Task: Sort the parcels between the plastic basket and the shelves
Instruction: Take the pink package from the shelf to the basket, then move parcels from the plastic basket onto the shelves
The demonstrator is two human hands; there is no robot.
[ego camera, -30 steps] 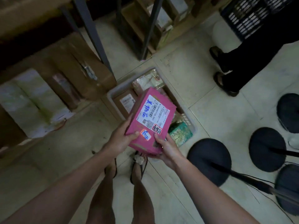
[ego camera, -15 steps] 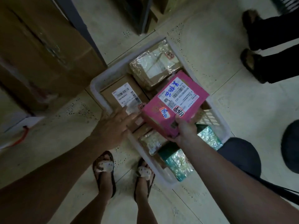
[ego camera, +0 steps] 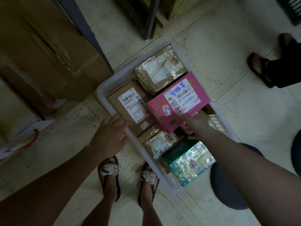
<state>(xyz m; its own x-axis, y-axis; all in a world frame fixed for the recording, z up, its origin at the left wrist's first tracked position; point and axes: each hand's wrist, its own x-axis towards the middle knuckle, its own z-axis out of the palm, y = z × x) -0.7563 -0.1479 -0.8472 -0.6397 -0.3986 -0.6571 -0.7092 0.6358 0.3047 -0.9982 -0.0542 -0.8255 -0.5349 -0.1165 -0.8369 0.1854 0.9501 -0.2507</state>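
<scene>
Pink parcel (ego camera: 177,101): gripped at its near edge by the right hand (ego camera: 195,125), above the plastic basket (ego camera: 104,101).
Left hand (ego camera: 109,136): spread flat, nothing held.

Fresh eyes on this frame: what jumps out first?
The pink box with a white label, gripped by the right hand over the middle of the white basket. The left hand is open by the basket's left rim, next to a brown box inside.

left hand (ego camera: 109,136) flat, right hand (ego camera: 195,125) gripping
</scene>
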